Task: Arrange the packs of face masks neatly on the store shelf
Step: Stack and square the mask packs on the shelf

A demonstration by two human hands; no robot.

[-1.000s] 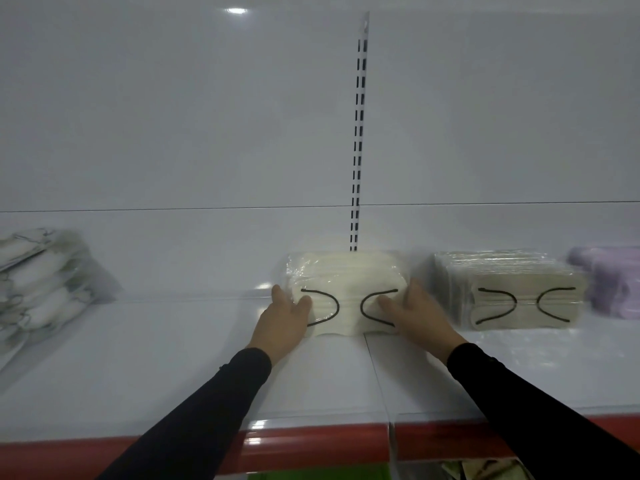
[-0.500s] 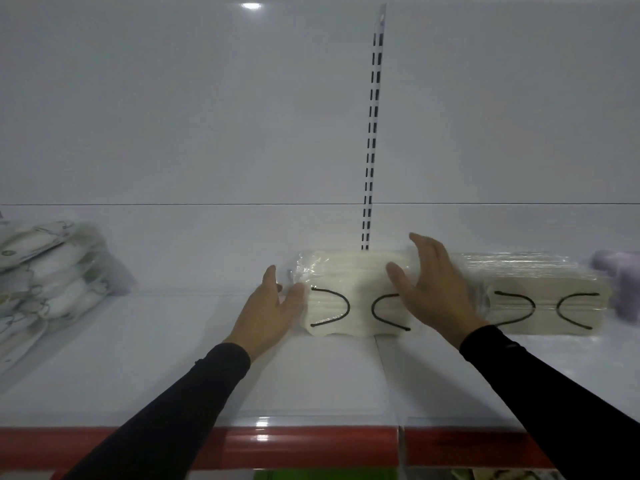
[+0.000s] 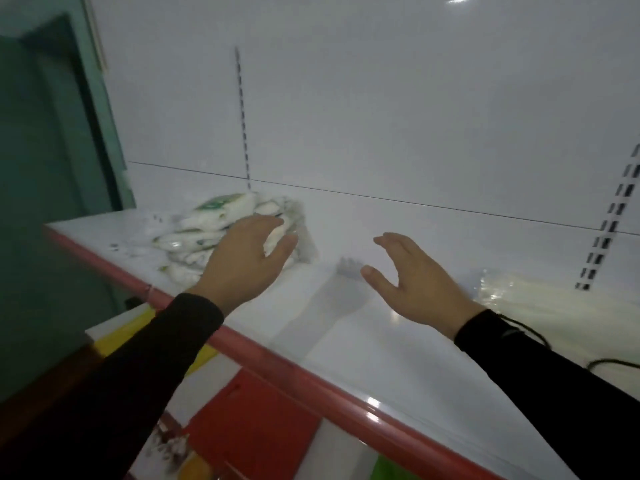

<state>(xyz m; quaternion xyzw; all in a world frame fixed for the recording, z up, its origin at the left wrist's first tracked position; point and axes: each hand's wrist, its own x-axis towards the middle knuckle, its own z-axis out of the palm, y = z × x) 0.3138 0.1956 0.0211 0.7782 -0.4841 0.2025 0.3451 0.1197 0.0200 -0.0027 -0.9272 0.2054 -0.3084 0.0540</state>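
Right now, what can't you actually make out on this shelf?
- Patterned mask packs, head view: blurred by motion, print unreadable; the left hand covers their near side.
- Whether that hand touches them: unclear.
- Cream mask pack: cut off by the right edge, partly behind the right sleeve.
- Right hand: open, holding nothing.

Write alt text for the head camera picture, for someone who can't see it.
Two hands in black sleeves reach over a white store shelf with a red front edge: the left hand, fingers spread, is at a loose pile of white-and-green mask packs, and the right hand hovers open. A cream mask pack lies at the right.
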